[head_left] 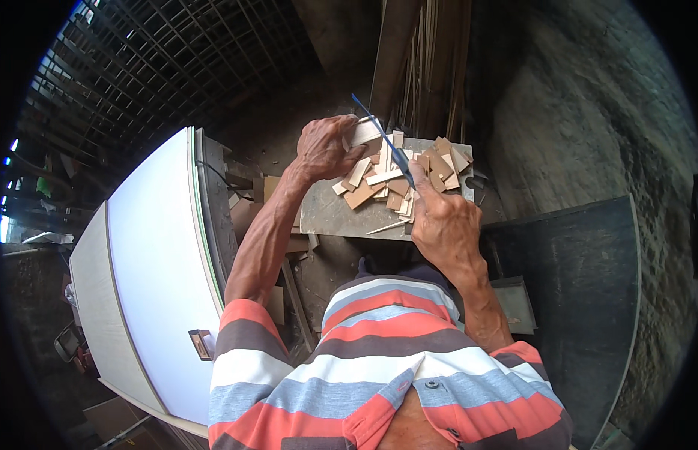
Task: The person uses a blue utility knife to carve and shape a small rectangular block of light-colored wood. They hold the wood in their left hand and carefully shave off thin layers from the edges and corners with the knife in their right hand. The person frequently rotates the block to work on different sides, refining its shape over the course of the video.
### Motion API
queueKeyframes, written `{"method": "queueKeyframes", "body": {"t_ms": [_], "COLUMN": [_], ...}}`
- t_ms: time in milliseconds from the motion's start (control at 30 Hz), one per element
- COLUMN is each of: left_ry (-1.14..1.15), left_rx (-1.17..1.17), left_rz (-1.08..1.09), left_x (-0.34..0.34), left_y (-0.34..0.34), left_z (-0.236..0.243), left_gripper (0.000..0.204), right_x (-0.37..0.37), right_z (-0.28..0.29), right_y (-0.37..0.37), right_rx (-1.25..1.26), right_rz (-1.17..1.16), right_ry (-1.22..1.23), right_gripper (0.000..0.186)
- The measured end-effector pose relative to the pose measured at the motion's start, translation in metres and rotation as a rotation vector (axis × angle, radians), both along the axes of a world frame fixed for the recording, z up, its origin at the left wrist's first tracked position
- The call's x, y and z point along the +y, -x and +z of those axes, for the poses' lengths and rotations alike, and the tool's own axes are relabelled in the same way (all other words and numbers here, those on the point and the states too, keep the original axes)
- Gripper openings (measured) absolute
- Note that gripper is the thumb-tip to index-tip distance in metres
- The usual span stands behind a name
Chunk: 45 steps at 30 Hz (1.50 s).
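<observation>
My left hand (328,146) is closed around a small pale wood piece (365,132), raised over the far left part of a low worktop (323,206). In my right hand (448,221) is a long, thin blue blade-like tool (400,159). It slants up and to the left, passing close to the wood piece's right end; whether they touch I cannot tell. Its exact kind is unclear, and my fingers hide its grip end. Below and between my hands lies a loose pile of small cut wood pieces (386,178), pale and brown.
A large white panel (150,225) stands at the left, with a small brown-and-silver block (202,344) on it. Long wooden boards (420,67) lean behind the worktop. A dark sheet (567,292) is at the right, near a rough wall (589,127). Offcuts lie below the worktop.
</observation>
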<state>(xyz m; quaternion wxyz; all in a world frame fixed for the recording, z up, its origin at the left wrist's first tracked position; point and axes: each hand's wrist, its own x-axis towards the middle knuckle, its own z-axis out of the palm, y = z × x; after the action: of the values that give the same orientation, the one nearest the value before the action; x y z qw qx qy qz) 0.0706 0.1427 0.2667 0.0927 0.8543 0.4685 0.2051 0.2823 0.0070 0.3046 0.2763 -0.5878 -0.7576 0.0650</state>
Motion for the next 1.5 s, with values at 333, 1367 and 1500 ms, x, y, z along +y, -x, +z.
{"method": "queueKeyframes", "body": {"t_ms": [333, 1367, 1500], "left_ry": [0.051, -0.005, 0.011], "left_rx": [-0.006, 0.015, 0.007], "left_rz": [-0.006, -0.004, -0.034], "left_x": [-0.005, 0.002, 0.002], "left_y": [-0.005, -0.001, -0.001], "left_z": [0.006, -0.002, -0.003], "left_gripper": [0.047, 0.046, 0.045], "right_x": [0.028, 0.017, 0.008], "right_z": [0.001, 0.015, 0.014], "right_y": [0.015, 0.004, 0.001], "right_rx": [-0.037, -0.023, -0.024], "right_rz": [-0.053, -0.011, -0.020], "right_ry": [0.015, 0.116, 0.176], "right_gripper": [0.042, 0.043, 0.042]}}
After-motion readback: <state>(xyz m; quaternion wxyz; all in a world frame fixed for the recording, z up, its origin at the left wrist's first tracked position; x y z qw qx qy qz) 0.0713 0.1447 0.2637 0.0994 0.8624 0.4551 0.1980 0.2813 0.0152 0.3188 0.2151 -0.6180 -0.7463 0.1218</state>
